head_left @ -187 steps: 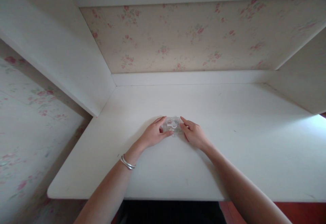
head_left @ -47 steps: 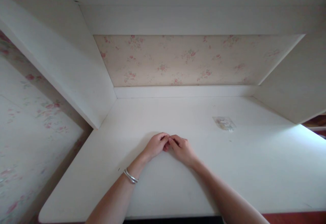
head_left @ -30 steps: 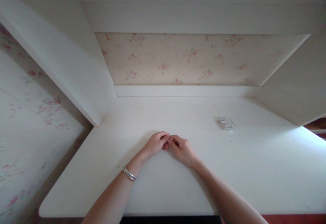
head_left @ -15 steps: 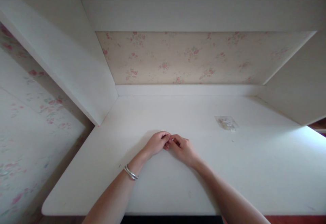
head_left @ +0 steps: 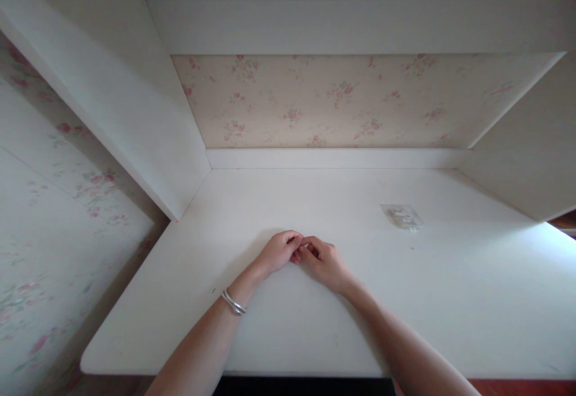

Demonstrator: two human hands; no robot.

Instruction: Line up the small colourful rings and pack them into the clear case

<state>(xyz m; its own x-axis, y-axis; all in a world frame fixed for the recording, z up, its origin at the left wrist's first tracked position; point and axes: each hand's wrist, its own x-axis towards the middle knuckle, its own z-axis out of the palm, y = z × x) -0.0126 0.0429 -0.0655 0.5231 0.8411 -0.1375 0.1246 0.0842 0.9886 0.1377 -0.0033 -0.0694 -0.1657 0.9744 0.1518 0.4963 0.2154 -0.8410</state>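
Observation:
Just left of the middle of the white desk, my left hand meets my right hand at the fingertips. Both hands are closed in a pinch, thumbs against forefingers. Whatever sits between the fingers, if anything, is too small or too hidden to make out. A silver bangle circles my left wrist. Beyond my right hand, to the right, a small clear plastic bag lies flat on the desk, with small pale contents I cannot identify.
White side panels stand at the left and right of the desk, with a white shelf overhead. Flowered wallpaper covers the wall behind. The desk's rounded front left corner shows below.
The view has shifted very slightly, so the desk sits a little higher and further right. Both hands keep the same pinched pose.

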